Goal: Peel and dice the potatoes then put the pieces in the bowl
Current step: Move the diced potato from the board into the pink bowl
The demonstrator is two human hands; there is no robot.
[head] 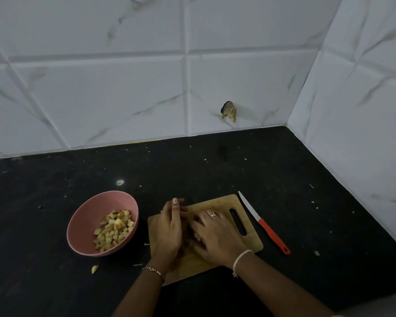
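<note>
Cupping toward each other on the pale wooden chopping board (217,202), the two hands are closing in on a small heap of cut potato pieces (196,235), most of it hidden between the palms. The left hand (169,229) is standing on its edge with fingers nearly straight, serving as a wall on the heap's left side. The right hand (215,239) is lying palm down with its fingers curling over and around the pieces; how much it has actually gathered I cannot tell.

Just left of the board, the round pink plastic bowl (85,216) is sitting on the black stone counter (215,170), already holding a mound of pale diced potato cubes (113,229). So the load is going to have to travel left, across the board's near-left edge, and the left hand is the nearer one to the bowl. Both forearms are reaching in from the near side, wrists low, angling toward each other.

Right of the board, the red-handled paring knife (264,223) is lying untouched, blade pointing far and left. One stray potato scrap (94,269) is resting on the counter near the bowl's near side.
</note>
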